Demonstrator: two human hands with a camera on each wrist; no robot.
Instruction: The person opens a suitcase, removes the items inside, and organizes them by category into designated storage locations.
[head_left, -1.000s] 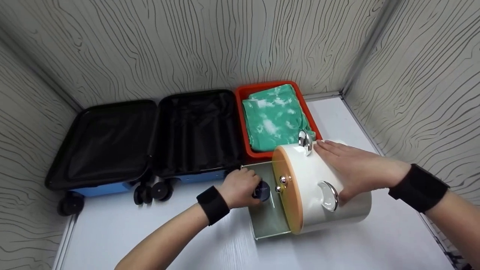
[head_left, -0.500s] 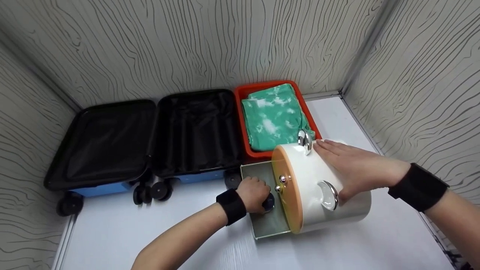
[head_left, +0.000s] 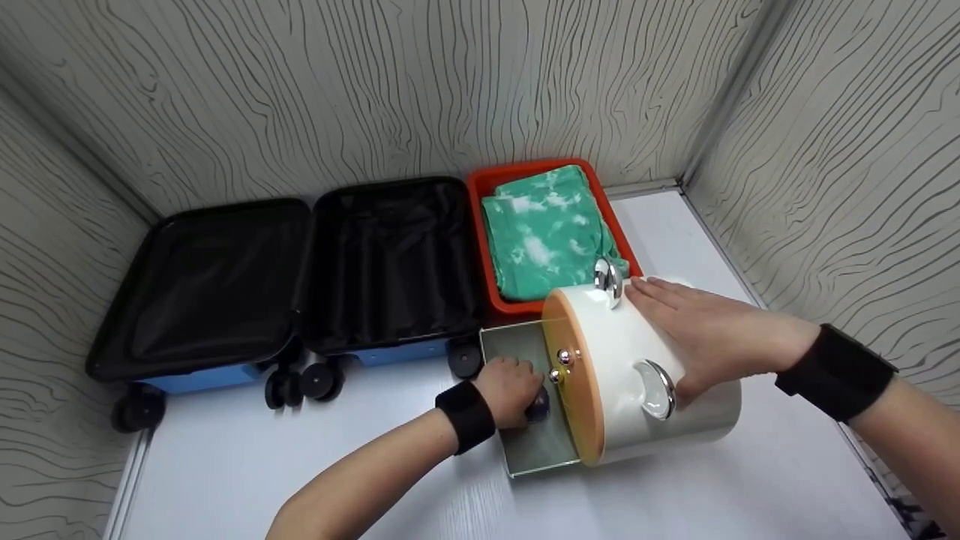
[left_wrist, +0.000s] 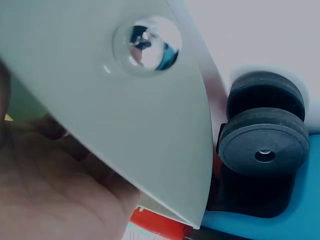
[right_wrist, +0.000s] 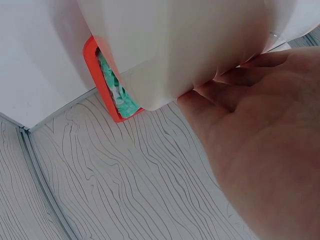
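Observation:
A white rounded storage box (head_left: 637,330) with an orange front (head_left: 577,405) and chrome handles (head_left: 658,390) stands on the table. Its pale drawer (head_left: 536,454) is pulled out to the left. Inside the drawer my left hand (head_left: 508,391) grips a small dark-blue round item (head_left: 538,406), mostly covered by the fingers; its exact kind is unclear. In the left wrist view the drawer front (left_wrist: 140,115) with its round silver knob (left_wrist: 154,44) hides that item. My right hand (head_left: 712,337) rests spread on top of the box, between the two chrome handles.
An open suitcase (head_left: 217,277) with black lining and blue shell lies to the left, its black wheels (head_left: 322,381) facing me. Behind the box, a red tray (head_left: 489,262) holds a folded green-and-white cloth (head_left: 544,232). Patterned walls (head_left: 375,90) enclose the table (head_left: 360,465).
My left hand has moved right and slightly down, deeper into the drawer, carrying the dark-blue item. It barely moves in the last half second. The right hand and box stay put.

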